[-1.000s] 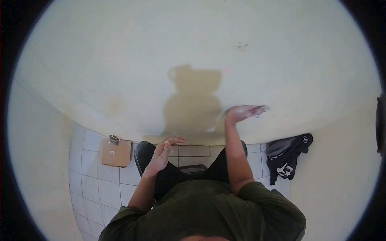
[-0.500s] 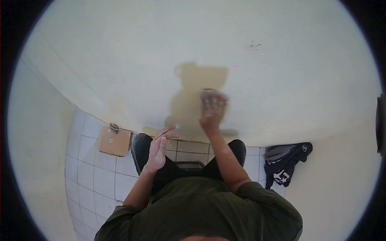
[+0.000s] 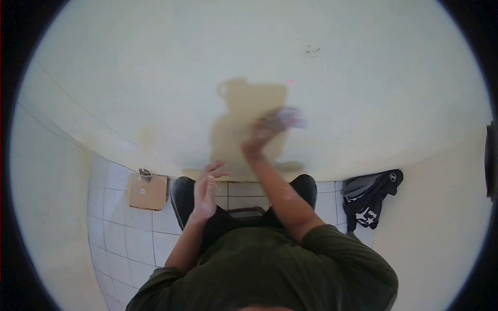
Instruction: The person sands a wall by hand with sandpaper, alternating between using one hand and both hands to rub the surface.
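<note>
My right hand (image 3: 259, 133) is up at the pale wall (image 3: 171, 78), smeared by motion. Its fingers are closed on a small greyish-pink pad (image 3: 295, 118), pressed against or very near the wall; blur hides its exact kind. Below and to the left, my left hand (image 3: 206, 196) is held in the air above my left thigh. Its fingers are apart and hold nothing, and whitish dust seems to coat the palm. The shadow of my head and arm falls across the wall around my right hand.
A cardboard box (image 3: 148, 193) with a small grey object (image 3: 145, 174) on it stands at the wall's foot on the left. Dark printed clothing (image 3: 371, 199) lies at the right. Dark marks (image 3: 313, 51) and a pink mark (image 3: 290, 82) show on the wall. White tiles (image 3: 137, 243) cover the floor.
My right hand has turned at the wrist, swinging the pad to the right while the wrist shifted left. The view has moved slightly. My left hand stays nearly as it was.
</note>
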Demonstrator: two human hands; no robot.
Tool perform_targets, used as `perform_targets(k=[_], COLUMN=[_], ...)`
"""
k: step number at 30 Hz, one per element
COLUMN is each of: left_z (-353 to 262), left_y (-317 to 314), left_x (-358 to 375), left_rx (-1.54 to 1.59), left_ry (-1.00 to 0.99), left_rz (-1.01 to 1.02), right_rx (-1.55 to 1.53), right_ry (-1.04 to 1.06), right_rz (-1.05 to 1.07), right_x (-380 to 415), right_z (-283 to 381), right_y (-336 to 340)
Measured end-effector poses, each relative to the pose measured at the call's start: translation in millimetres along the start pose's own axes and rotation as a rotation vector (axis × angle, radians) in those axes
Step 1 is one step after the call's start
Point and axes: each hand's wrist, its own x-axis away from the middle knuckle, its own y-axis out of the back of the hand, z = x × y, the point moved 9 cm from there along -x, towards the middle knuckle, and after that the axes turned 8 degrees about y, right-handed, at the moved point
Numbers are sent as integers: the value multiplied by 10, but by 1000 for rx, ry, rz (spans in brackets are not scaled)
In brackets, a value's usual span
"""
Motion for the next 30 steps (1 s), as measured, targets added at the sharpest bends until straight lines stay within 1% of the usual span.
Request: perform_targets(k=[1,2,3,4,5,8,10,11,12,13,14,15,17,18,20,21,23,25,28,30], left_z=[-7,-75,-192,-280,-286,-322,-196,-105,-42,22,74,134,164,160,145,129,87,56,68,42], left_y=[38,81,128,176,201,189,180,162,129,91,59,25,-63,-111,-162,-164,-136,-56,95,197], left_x=[29,56,62,67,80,102,132,151,163,142,122,97,31,15,-19,-21,-5,47,197,286], left_rx=[-26,-64,-106,-154,-138,-187,-175,-165,-165,-165,-166,-152,-108,-84,-59,-56,-76,-122,-168,-181], left_ry=[-24,-51,-82,-117,-130,-133,-100,-78,-74,-72,-71,-50,-31,-27,-18,-27,-42,-52,-52,-23], left_rz=[-74,-155,-235,-311,-355,-323,-304,-290,-279,-270,-261,-234,-160,-130,-102,-95,-104,-145,-259,-292], right_rx=[189,134,181,128,75,-55,124,201,230,254,169,262,203,322,543,492,389,62,238,134], right_ry=[126,164,347,368,387,191,249,241,241,230,206,144,105,74,22,63,75,41,206,388], right_rz=[190,299,532,658,779,777,694,701,535,415,303,228,-40,8,96,-5,-160,-133,267,747], right_x=[225,478,692,793,888,628,434,312,101,41,-158,-327,-536,-557,-628,-640,-444,-43,526,758], right_z=[318,499,706,822,912,736,398,181,-21,-359,-530,-763,-1056,-1112,-1190,-972,-739,-525,441,973], right_y=[-331,-612,-829,-927,-998,-735,-387,-159,169,448,763,1045,1512,1606,1662,1522,1105,509,-486,-963])
